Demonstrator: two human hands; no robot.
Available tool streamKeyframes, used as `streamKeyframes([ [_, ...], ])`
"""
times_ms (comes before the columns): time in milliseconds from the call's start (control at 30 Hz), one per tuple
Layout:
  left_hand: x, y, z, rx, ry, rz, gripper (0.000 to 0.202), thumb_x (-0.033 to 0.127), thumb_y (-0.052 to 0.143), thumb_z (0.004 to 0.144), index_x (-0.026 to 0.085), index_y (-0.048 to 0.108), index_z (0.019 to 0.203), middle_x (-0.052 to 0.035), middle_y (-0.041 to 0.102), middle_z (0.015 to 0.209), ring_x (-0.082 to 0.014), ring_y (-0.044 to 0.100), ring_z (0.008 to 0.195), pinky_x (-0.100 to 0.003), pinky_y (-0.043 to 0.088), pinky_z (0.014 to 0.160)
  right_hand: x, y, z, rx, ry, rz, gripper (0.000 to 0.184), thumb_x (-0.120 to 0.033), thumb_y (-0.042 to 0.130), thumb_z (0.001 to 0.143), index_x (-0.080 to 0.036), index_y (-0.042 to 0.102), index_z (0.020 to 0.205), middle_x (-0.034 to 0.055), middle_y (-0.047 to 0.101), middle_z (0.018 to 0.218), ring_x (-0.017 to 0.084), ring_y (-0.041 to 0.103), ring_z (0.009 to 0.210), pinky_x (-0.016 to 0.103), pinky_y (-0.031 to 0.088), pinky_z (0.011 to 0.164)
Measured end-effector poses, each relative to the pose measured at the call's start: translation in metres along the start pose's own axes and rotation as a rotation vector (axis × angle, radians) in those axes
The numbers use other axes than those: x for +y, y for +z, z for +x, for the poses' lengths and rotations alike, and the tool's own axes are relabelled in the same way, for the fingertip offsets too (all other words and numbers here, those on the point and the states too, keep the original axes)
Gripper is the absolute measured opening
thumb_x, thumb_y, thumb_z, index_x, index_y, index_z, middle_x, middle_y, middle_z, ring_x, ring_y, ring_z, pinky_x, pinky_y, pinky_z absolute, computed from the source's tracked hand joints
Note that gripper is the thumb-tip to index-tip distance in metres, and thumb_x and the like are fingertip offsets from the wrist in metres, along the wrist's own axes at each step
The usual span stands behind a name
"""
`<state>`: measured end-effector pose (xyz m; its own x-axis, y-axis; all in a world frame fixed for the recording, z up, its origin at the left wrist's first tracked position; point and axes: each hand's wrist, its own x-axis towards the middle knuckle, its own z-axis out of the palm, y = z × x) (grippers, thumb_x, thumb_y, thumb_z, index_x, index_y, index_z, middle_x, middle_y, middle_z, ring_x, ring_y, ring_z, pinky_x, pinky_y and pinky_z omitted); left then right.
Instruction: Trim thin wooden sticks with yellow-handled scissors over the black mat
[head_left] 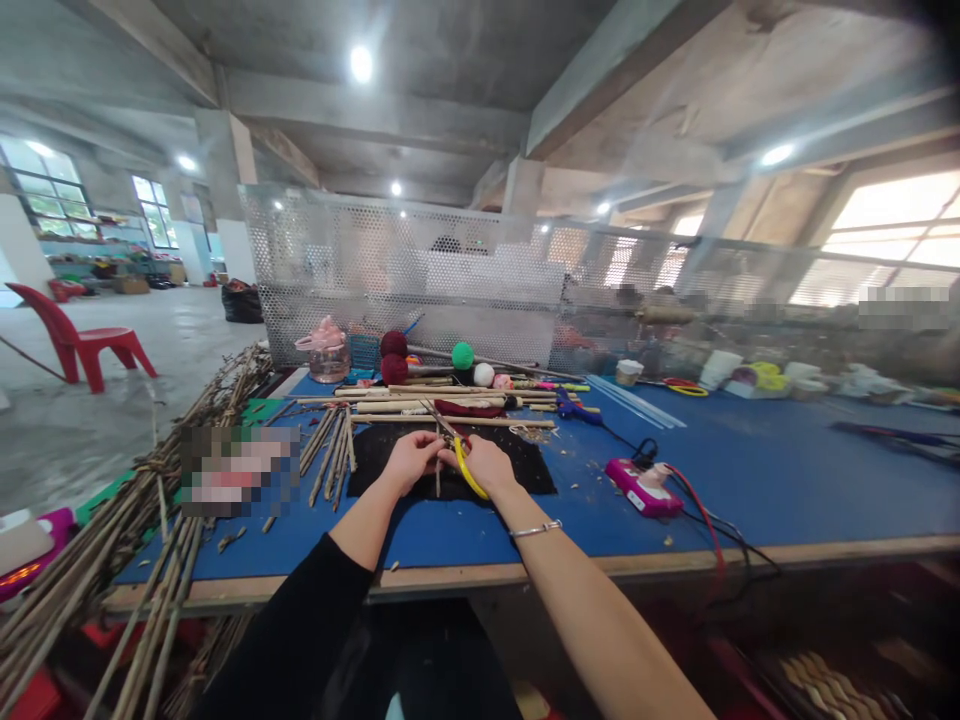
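My left hand (410, 462) and my right hand (486, 462) meet over a black cloth (525, 465) on the blue table (750, 480). The right hand is closed on shears with yellow handles (466, 468), their blades pointing up and left. The left hand pinches a thin wooden stick (438, 480) that stands between both hands. A silver bracelet (536, 528) circles my right wrist.
Cut sticks (330, 455) lie left of the cloth, longer ones (450, 400) behind it. Yarn balls (463, 355), a jar (328, 355) and a perforated metal screen (405, 270) stand at the back. A pink glue gun (643, 487) with cables lies right. Bundled branches (150, 500) overhang the left edge.
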<state>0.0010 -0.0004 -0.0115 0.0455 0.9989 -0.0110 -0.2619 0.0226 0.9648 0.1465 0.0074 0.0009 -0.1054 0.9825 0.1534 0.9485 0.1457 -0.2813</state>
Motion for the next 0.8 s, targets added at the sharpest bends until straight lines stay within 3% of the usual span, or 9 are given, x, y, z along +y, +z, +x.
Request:
streamKeyframes([
  [333,0.0003,-0.0015,0.0016,-0.003,-0.028,-0.053,0.028,0.028,0.07,0.059,0.012,0.064,0.081,-0.0054,0.062,0.075,-0.0084,0.055,0.057,-0.023,0.048,0.055,-0.0008,-0.0029,-0.0013,0.02,-0.009,-0.01,0.058,-0.072,0.039,0.066,-0.021,0.057,0.086,0.0092,0.064,0.086,0.024,0.06,0.082,0.03,0.041,0.065],
  [533,0.0025,-0.0002,-0.0004,-0.021,-0.034,-0.048,0.031,0.029,0.068,0.062,0.013,0.065,0.088,-0.0056,0.064,0.076,-0.008,0.055,0.057,-0.022,0.047,0.055,-0.0009,-0.0006,-0.0029,0.044,-0.054,0.015,0.061,-0.07,0.041,0.067,-0.019,0.05,0.098,0.0095,0.062,0.092,0.024,0.059,0.086,0.03,0.04,0.069],
  [800,-0.0017,0.0008,0.0013,-0.078,-0.033,-0.058,0.032,0.033,0.068,0.061,0.014,0.066,0.088,-0.0048,0.064,0.073,-0.0083,0.054,0.056,-0.022,0.046,0.055,-0.002,0.0015,-0.0026,0.076,-0.098,0.026,0.059,-0.067,0.042,0.069,-0.018,0.047,0.101,0.0102,0.059,0.099,0.024,0.055,0.093,0.031,0.037,0.073],
])
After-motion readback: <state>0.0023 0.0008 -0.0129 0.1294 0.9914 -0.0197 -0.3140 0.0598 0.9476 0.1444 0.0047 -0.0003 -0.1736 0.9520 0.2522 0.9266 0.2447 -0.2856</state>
